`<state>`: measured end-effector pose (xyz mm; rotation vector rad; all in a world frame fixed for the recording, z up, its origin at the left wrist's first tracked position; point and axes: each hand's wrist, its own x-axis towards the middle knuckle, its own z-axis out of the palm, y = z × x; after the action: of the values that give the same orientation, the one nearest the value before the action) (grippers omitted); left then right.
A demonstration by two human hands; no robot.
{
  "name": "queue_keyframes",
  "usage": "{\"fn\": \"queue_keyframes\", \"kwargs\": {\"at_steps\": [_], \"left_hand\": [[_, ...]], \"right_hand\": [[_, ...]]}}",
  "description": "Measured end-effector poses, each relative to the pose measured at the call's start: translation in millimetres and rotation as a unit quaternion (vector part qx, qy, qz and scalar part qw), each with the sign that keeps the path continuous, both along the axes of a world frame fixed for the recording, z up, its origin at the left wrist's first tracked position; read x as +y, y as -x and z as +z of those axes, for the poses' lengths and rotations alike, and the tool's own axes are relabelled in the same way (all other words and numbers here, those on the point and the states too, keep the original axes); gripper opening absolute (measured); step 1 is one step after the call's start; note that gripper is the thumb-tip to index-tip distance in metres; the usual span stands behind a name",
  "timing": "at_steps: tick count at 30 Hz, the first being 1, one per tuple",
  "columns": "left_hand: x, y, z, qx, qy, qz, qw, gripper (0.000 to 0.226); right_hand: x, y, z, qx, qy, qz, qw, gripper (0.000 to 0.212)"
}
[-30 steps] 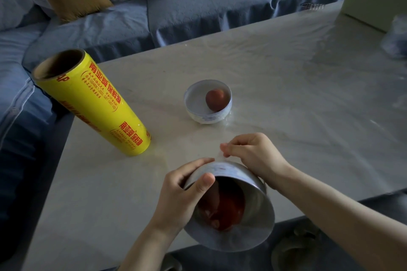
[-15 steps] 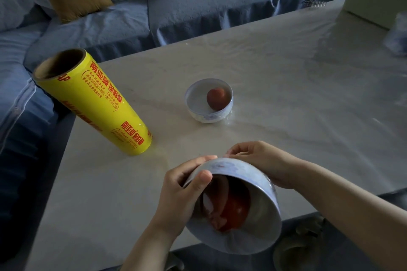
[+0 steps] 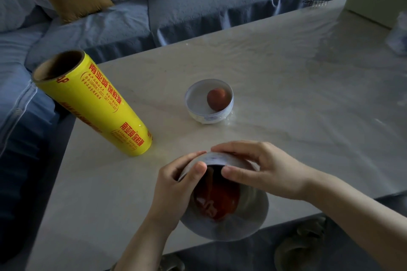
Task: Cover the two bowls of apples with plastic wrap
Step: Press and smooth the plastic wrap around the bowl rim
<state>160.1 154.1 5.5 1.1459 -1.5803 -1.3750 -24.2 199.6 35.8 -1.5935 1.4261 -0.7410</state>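
My left hand (image 3: 176, 185): fingers curled, gripped tilted bowl (image 3: 253, 218) by rim. My right hand (image 3: 264, 167): fingers arched, pinched same rim.

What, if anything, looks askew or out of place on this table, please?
The near bowl is tipped steeply, mouth toward the camera, held by the left hand and right hand; its apple sits inside. The far bowl stands upright.

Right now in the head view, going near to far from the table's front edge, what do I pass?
near bowl, tilted, gripped by the left hand and right hand → yellow plastic wrap roll → far bowl with an apple → blue sofa
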Motion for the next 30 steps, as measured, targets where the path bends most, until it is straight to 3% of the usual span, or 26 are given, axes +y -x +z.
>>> {"fn": "queue_keyframes", "kwargs": {"at_steps": [8, 11, 14, 17, 21, 25, 27, 30], "left_hand": [[4, -1, -4, 0.01, -0.026, 0.018, 0.999, 0.034], [7, 5, -4, 0.035, -0.055, 0.083, 0.994, 0.026], [2, 12, -4, 0.128, -0.137, 0.149, 0.971, 0.045], [1, 15, -3, 0.169, -0.195, 0.111, 0.96, 0.062], [-8, 6, -4, 0.132, -0.191, 0.041, 0.972, 0.048], [-13, 5, 6, 0.045, -0.143, -0.07, 0.986, 0.071], [-8, 10, 7, 0.009, -0.096, -0.051, 0.994, 0.071], [-2, 12, 6, 0.013, -0.072, 0.0, 0.997, 0.072]], "right_hand": [[-12, -3, -5, -0.078, -0.092, 0.009, 0.993, 0.048], [-5, 10, -12, -0.137, -0.113, -0.015, 0.984, 0.062], [7, 19, -23, -0.243, -0.1, -0.037, 0.964, 0.077], [13, 19, -31, -0.311, -0.06, -0.092, 0.944, 0.073], [12, 19, -34, -0.305, -0.027, -0.133, 0.943, 0.057], [12, 15, -33, -0.286, -0.034, -0.12, 0.95, 0.047], [12, 15, -31, -0.27, -0.032, -0.117, 0.955, 0.047], [8, 19, -22, -0.212, -0.034, -0.078, 0.974, 0.064]]}}
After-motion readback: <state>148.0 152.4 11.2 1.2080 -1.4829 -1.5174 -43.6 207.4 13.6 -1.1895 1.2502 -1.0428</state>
